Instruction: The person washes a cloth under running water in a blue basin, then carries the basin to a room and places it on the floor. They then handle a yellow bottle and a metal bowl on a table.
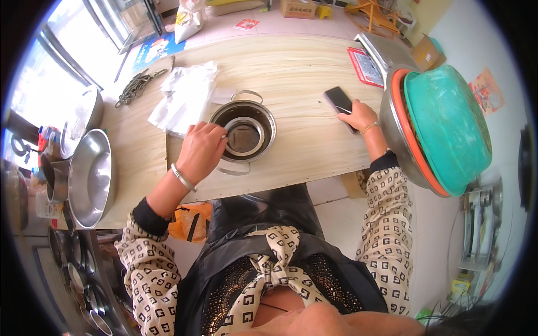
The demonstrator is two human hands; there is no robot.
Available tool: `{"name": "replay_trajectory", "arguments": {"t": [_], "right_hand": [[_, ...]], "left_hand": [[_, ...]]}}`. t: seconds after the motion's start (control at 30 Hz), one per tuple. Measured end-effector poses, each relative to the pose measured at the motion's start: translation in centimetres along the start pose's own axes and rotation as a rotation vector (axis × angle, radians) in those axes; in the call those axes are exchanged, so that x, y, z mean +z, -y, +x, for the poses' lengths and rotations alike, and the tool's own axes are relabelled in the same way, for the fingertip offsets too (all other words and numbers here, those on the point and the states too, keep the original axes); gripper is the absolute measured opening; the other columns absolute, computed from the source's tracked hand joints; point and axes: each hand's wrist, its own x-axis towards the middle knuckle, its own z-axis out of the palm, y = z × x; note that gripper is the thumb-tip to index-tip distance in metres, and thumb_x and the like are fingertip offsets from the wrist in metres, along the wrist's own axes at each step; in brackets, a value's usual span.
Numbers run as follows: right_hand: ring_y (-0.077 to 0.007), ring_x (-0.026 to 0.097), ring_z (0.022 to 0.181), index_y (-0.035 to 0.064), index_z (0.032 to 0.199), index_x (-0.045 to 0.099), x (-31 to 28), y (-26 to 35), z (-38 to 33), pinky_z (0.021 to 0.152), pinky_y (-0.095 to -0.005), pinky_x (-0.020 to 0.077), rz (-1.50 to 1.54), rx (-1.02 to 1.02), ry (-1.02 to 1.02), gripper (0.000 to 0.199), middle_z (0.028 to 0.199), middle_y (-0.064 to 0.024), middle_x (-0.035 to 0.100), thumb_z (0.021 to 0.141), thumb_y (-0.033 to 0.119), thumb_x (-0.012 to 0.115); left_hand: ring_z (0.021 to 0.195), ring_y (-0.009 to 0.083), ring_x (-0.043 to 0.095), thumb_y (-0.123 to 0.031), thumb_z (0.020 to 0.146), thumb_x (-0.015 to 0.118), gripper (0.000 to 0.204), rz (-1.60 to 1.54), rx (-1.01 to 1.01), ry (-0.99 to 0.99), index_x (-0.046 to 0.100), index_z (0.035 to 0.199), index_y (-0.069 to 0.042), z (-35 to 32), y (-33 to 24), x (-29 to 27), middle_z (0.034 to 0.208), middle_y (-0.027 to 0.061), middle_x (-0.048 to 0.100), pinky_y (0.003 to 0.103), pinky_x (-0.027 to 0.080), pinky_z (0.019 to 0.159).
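A small steel pot (268, 115) with two loop handles stands on the wooden table (291, 73), with a smaller round metal piece (244, 137) inside it. My left hand (200, 150) rests on the pot's left rim with fingers curled over the edge; it wears a bracelet. My right hand (358, 116) lies on the table to the right, fingers on the lower end of a black phone (338, 101).
White crumpled cloth or plastic (184, 95) and a metal chain (134, 87) lie left of the pot. Large steel bowls (89, 179) stand at the left edge. Stacked basins, steel, orange and teal (443, 126), sit at the right. A red-bordered card (365, 66) lies beyond the phone.
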Motion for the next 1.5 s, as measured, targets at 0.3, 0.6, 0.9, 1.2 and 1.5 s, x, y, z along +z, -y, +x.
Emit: {"name": "replay_trajectory", "arguments": {"t": [0.3,0.6,0.9,1.2,1.5], "right_hand": [[-0.035,0.06,0.081,-0.0008,0.091,0.056,1.5,-0.2,-3.2,0.069,-0.0429,0.0483,0.041,-0.073,-0.306,0.039,0.086,-0.0179,0.061,0.077,0.035,0.062],[-0.0307,0.06,0.071,0.0001,0.093,0.058,1.2,3.5,-6.4,0.061,-0.0368,0.0463,0.285,-0.256,-0.281,0.025,0.084,-0.0167,0.06,0.078,0.02,0.064],[-0.0306,0.06,0.069,0.0005,0.093,0.058,1.1,4.9,-8.4,0.06,-0.0363,0.0471,0.381,-0.312,-0.28,0.023,0.084,-0.0162,0.061,0.077,0.017,0.064],[-0.0323,0.059,0.069,0.0014,0.09,0.059,1.2,4.6,-8.4,0.059,-0.0376,0.0461,0.49,-0.304,-0.237,0.021,0.081,-0.016,0.06,0.076,0.017,0.064],[-0.0221,0.059,0.074,-0.0047,0.093,0.059,2.9,4.4,-8.6,0.068,-0.033,0.0461,0.623,-0.385,-0.194,0.019,0.082,-0.0164,0.063,0.08,0.009,0.059]], "left_hand": [[0.076,0.0254,0.064,-0.008,0.074,0.058,0.008,0.468,0.02,0.396,0.065,0.077,-0.007,5.1,1.2,4.3,0.083,0.0103,0.063,0.034,0.052,0.061],[0.077,0.0256,0.066,-0.012,0.07,0.063,0.007,0.549,0.01,0.626,0.069,0.074,-0.009,8.4,1.0,4.4,0.079,0.0101,0.067,0.034,0.053,0.061],[0.075,0.031,0.063,-0.013,0.074,0.058,0.01,0.387,-0.074,0.531,0.065,0.074,-0.006,8.4,1.0,3.0,0.077,0.0139,0.064,0.038,0.051,0.062],[0.067,0.0316,0.058,-0.018,0.075,0.06,0.015,-0.081,-0.079,0.426,0.057,0.075,-0.003,7.7,0.9,-0.1,0.068,0.0151,0.059,0.038,0.046,0.062],[0.079,0.0326,0.061,-0.021,0.074,0.052,0.02,-0.085,0.077,0.396,0.062,0.084,-0.007,5.4,-0.5,1.8,0.082,0.013,0.063,0.043,0.048,0.066]]}}
